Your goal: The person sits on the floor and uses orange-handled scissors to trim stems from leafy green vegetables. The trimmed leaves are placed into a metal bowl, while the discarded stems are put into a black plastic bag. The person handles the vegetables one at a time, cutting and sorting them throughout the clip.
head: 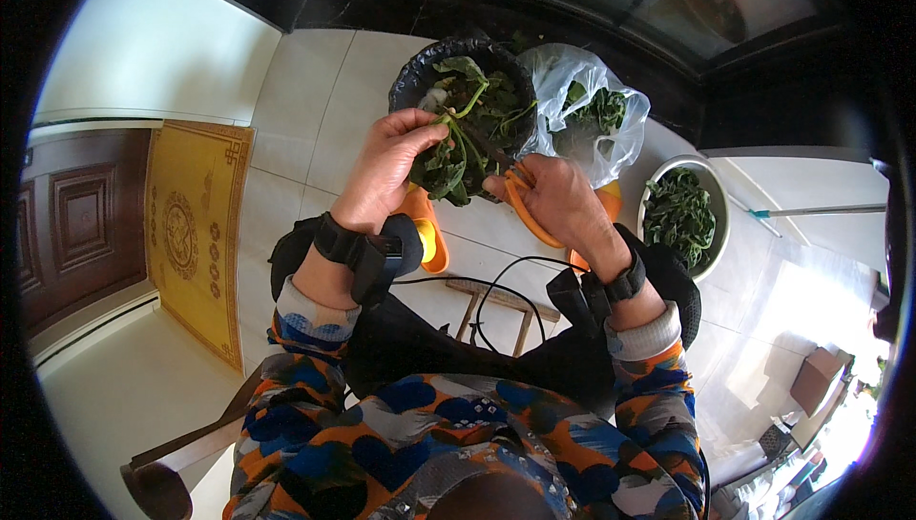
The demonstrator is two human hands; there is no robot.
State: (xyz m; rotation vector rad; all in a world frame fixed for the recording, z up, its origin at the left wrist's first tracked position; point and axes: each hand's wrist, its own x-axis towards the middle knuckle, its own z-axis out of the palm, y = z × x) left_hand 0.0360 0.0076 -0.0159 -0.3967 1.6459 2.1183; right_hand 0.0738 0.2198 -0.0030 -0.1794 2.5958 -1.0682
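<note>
My left hand (390,158) pinches a bunch of leafy green stems (449,162) between thumb and fingers. The leaves hang over the near side of a bin lined with a black plastic bag (410,70), which holds leaf scraps and a pale crumpled bit. On the right, my right hand (558,194) grips scissors with orange handles (526,209). Their dark blades point toward the stems; whether they touch them I cannot tell. Beside the bin, a clear plastic bag (622,141) contains more greens. Farther right, a pale basin (724,216) holds a heap of dark green leaves (678,216).
Orange slippers (436,244) are below my hands. A wooden stool or frame (501,294) and a black cable (494,284) lie between my legs. A yellow doormat (197,234) lies by a brown door (86,219) at left. A pole (823,211) extends at right.
</note>
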